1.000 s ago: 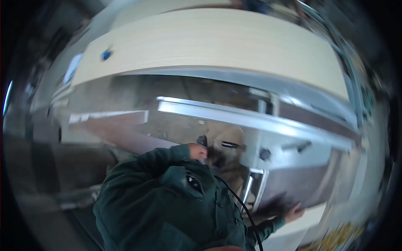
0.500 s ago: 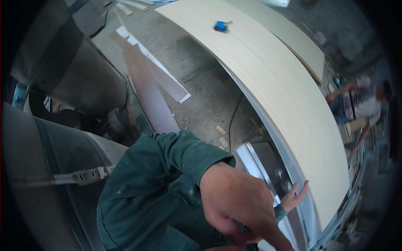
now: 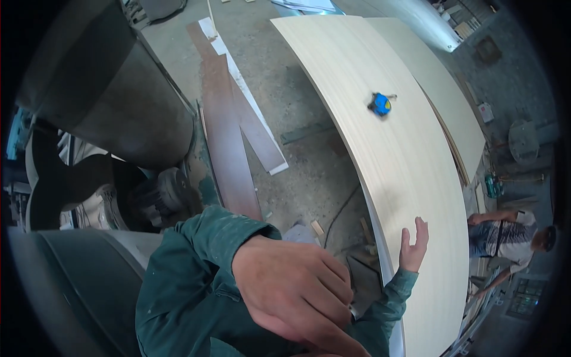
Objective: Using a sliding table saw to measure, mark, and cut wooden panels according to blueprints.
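Work area, viewed from the head camera. The main item, a long pale wood-grain board [image 3: 410, 172], lies flat on the person's right side and runs from the top of the view to the lower edge, its sides bowed by the lens. The right hand [image 3: 413, 249] is over this board near its inner edge, fingers spread and raised, with no object in its grasp; contact between hand and board cannot be confirmed. The left hand [image 3: 291, 285] is close to the camera in front of the body, back of the hand upward and fingers bent downward; the palm side is hidden, so whether it grips anything cannot be determined. Both forearms are in green sleeves [image 3: 208, 238].

A blue tape measure [image 3: 380, 105] with a yellow spot rests on the board, well apart from the right hand. A second pale panel [image 3: 446, 89] is just beyond the board's outer edge.

Floor: two brown planks [image 3: 223, 137] lie at an angle to each other, with a white strip [image 3: 235, 68] along one of them. A small wood block [image 3: 317, 228] lies near a dark cable [image 3: 341, 215].

Left side: a large dark cylindrical housing [image 3: 143, 113] is near a motor [image 3: 169, 191]. Far right: a second person [image 3: 502, 235] in a patterned shirt is beyond the board.
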A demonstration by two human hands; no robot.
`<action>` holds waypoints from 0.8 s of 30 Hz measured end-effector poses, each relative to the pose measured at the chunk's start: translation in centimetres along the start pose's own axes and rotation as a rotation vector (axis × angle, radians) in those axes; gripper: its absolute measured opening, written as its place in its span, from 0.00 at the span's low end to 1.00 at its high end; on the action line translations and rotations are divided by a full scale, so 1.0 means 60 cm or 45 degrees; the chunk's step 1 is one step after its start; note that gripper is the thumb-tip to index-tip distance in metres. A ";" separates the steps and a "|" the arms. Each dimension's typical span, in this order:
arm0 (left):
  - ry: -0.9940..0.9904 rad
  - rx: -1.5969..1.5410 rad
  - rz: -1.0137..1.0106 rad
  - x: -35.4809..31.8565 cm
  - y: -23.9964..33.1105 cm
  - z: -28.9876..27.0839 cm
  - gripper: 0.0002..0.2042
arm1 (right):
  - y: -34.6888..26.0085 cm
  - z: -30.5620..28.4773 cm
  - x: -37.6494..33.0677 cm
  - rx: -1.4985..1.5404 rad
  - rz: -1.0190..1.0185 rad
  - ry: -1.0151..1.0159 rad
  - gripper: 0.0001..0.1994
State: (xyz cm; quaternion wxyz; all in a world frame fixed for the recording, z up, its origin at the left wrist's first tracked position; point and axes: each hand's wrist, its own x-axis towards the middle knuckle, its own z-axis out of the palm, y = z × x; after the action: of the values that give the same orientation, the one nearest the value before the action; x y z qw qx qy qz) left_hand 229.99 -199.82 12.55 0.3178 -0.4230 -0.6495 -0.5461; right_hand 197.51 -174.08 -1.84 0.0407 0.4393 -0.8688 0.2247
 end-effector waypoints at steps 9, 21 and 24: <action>0.485 0.815 -1.550 -0.335 -0.336 -0.542 0.17 | -0.129 0.346 0.612 0.187 -0.165 -0.011 0.38; 2.207 -0.172 -2.756 -1.094 -0.225 -0.738 0.13 | -0.408 0.675 1.185 0.109 0.233 -0.170 0.30; 2.203 -0.132 -2.442 -1.223 -0.322 -0.905 0.12 | -0.627 0.819 1.379 0.496 0.034 -0.133 0.29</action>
State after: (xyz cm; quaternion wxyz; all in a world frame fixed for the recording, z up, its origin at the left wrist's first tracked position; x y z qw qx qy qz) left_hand 242.29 -268.64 -49.21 0.0995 0.6863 -0.2546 -0.6740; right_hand 182.62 -275.98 -10.32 -0.0932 0.4383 -0.8157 0.3659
